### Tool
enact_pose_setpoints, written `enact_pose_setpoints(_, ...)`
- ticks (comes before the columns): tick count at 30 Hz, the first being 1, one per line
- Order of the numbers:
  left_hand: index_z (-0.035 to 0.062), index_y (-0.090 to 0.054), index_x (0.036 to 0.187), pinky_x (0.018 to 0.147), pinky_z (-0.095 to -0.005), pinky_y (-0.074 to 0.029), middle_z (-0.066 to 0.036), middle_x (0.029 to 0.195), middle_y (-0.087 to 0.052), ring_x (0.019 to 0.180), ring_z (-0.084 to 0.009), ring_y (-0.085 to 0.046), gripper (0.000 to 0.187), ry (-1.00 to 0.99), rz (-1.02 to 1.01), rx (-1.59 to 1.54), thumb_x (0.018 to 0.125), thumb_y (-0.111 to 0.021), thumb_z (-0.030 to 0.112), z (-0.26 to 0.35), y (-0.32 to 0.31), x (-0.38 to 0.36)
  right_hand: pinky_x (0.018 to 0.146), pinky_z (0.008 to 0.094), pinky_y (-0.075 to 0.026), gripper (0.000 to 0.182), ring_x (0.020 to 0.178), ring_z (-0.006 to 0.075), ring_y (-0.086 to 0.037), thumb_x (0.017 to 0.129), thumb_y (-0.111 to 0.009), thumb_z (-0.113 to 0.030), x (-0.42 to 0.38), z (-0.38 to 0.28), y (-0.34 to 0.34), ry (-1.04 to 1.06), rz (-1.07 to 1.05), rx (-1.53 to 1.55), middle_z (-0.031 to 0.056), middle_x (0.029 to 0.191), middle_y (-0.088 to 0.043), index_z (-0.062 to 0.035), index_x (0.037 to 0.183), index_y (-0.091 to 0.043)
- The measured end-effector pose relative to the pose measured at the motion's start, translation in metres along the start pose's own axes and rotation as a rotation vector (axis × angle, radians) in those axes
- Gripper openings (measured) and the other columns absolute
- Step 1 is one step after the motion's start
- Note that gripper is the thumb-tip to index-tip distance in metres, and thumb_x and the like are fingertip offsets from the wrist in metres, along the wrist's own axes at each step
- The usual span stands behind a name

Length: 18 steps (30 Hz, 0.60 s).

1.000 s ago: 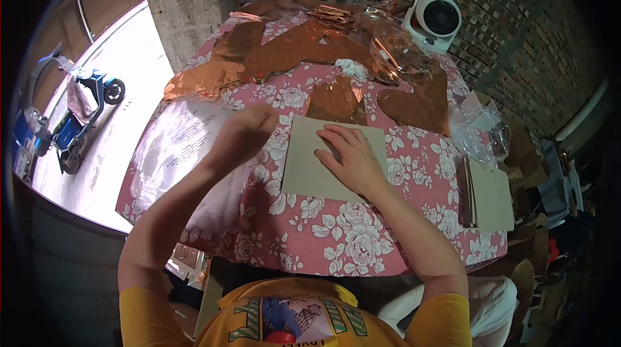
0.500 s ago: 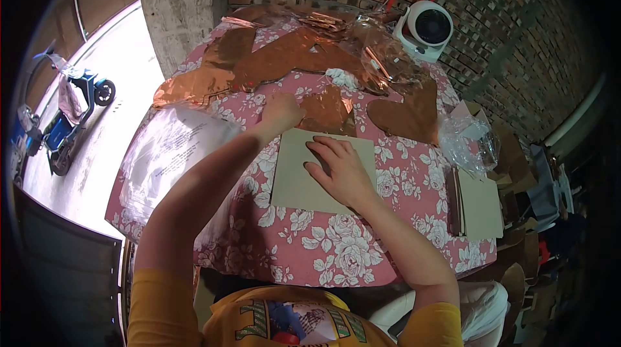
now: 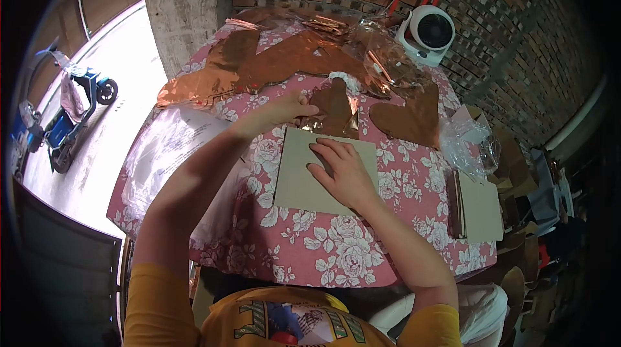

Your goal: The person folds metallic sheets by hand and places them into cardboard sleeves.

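A pale grey-green board [image 3: 310, 185] lies flat on the floral pink tablecloth [image 3: 349, 250]. My right hand [image 3: 341, 172] rests on it with its fingers spread. From under the board's far edge a copper-coloured foil piece [image 3: 335, 104] sticks out, creased and shiny. At this foil's left edge my left hand [image 3: 291, 111] is closed, thumb and fingers pinching there. Behind them lie more copper foil sheets [image 3: 278, 62], with a small white crumpled item [image 3: 345, 80] at their near edge.
Another copper foil piece [image 3: 411, 117] lies at the right, near clear plastic wrap [image 3: 475, 143] and stacked boards [image 3: 479, 208]. A plastic bag of white sheets [image 3: 174, 153] is at the left. A white fan [image 3: 430, 30] stands at the back right.
My left hand has moved slightly right, onto the edge of the foil piece behind the board. That foil now looks darker and more upright. My right hand has stayed on the board.
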<state>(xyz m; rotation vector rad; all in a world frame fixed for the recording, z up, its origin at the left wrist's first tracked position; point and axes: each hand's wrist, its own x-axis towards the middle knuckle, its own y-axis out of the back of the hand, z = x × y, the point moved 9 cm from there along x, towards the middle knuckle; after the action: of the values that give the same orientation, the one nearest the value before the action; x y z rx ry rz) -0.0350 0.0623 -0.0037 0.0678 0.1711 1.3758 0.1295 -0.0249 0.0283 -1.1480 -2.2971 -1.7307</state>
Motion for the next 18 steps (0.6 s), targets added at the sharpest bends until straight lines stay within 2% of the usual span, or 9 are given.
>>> enact_pose_setpoints(4, 0.0076, -0.063, 0.108, 0.069, -0.0251, -0.046, 0.001, 0.094, -0.063, 0.081, -0.0077, -0.057, 0.027, 0.015, -0.064, 0.049, 0.089, -0.07, 0.025, 0.014, -0.016, -0.011, 0.102, 0.0425, -0.041, 0.043, 0.12, 0.0311, -0.05, 0.091, -0.063, -0.033, 0.0, 0.0, -0.001, -0.005, 0.002, -0.003, 0.0113, 0.13, -0.056, -0.0084, 0.126, -0.058)
enact_pose_setpoints(6, 0.0043, -0.063, 0.119, 0.077, -0.0243, -0.047, 0.0, 0.099, -0.065, 0.087, -0.0079, -0.058, 0.037, 0.094, -0.058, 0.249, 0.088, -0.071, 0.023, 0.009, -0.015, -0.01, 0.102, 0.0427, -0.041, 0.043, 0.12, 0.0311, -0.05, 0.091, -0.063, -0.033, 0.0, 0.001, -0.001, -0.007, 0.0, -0.001, 0.0113, 0.13, -0.056, -0.0084, 0.126, -0.058)
enact_pose_setpoints(9, 0.0005, -0.066, 0.114, 0.073, -0.0287, -0.048, -0.004, 0.093, -0.068, 0.082, -0.0115, -0.061, 0.038, -0.006, 0.023, 0.322, 0.084, -0.073, 0.023, 0.007, -0.008, -0.005, 0.102, 0.0424, -0.041, 0.043, 0.12, 0.0306, -0.05, 0.091, -0.063, -0.033, 0.0, 0.001, 0.0, -0.005, 0.005, 0.0, 0.0109, 0.131, -0.056, -0.0081, 0.125, -0.059)
enact_pose_setpoints(11, 0.0002, -0.064, 0.118, 0.075, -0.0298, -0.048, -0.006, 0.095, -0.068, 0.084, -0.0122, -0.061, 0.041, 0.005, 0.033, 0.354, 0.084, -0.072, 0.022, 0.007, -0.01, -0.01, 0.104, 0.0419, -0.041, 0.044, 0.121, 0.032, -0.049, 0.091, -0.064, -0.033, 0.0, 0.001, -0.001, 0.003, -0.004, 0.012, 0.0104, 0.134, -0.055, -0.0088, 0.128, -0.059)
enact_pose_setpoints(13, 0.0001, -0.062, 0.121, 0.076, -0.031, -0.049, -0.006, 0.098, -0.068, 0.086, -0.0112, -0.06, 0.04, -0.129, 0.064, 0.258, 0.087, -0.069, 0.021, 0.019, -0.012, -0.021, 0.103, 0.0418, -0.042, 0.043, 0.12, 0.0308, -0.05, 0.091, -0.064, -0.033, 0.0, 0.0, 0.0, 0.0, 0.007, 0.01, 0.01, 0.133, -0.055, -0.0082, 0.125, -0.06)
enact_pose_setpoints(14, 0.0001, -0.062, 0.121, 0.076, -0.031, -0.049, -0.006, 0.098, -0.068, 0.086, -0.0112, -0.06, 0.04, -0.129, 0.063, 0.257, 0.087, -0.069, 0.021, 0.021, -0.013, -0.024, 0.102, 0.0417, -0.042, 0.042, 0.12, 0.0297, -0.051, 0.09, -0.064, -0.033, 0.001, 0.0, 0.001, 0.0, 0.016, 0.007, 0.0095, 0.131, -0.056, -0.0076, 0.123, -0.061)
enact_pose_setpoints(16, -0.0017, -0.061, 0.118, 0.085, -0.0273, -0.048, -0.007, 0.104, -0.067, 0.096, -0.0103, -0.06, 0.033, -0.132, 0.021, 0.275, 0.09, -0.066, 0.016, 0.022, -0.018, -0.03, 0.103, 0.0415, -0.042, 0.043, 0.12, 0.0305, -0.05, 0.091, -0.064, -0.033, 0.001, 0.0, 0.0, -0.012, -0.005, 0.011, 0.0095, 0.132, -0.055, -0.0081, 0.125, -0.06)
enact_pose_setpoints(18, -0.0011, -0.06, 0.115, 0.083, -0.0287, -0.049, -0.007, 0.1, -0.067, 0.093, -0.0107, -0.059, 0.03, -0.129, 0.033, 0.339, 0.091, -0.065, 0.017, 0.022, -0.018, -0.035, 0.104, 0.0414, -0.041, 0.044, 0.121, 0.0314, -0.049, 0.091, -0.064, -0.033, 0.001, 0.001, -0.001, -0.027, -0.026, 0.015, 0.0095, 0.134, -0.055, -0.0086, 0.127, -0.059)
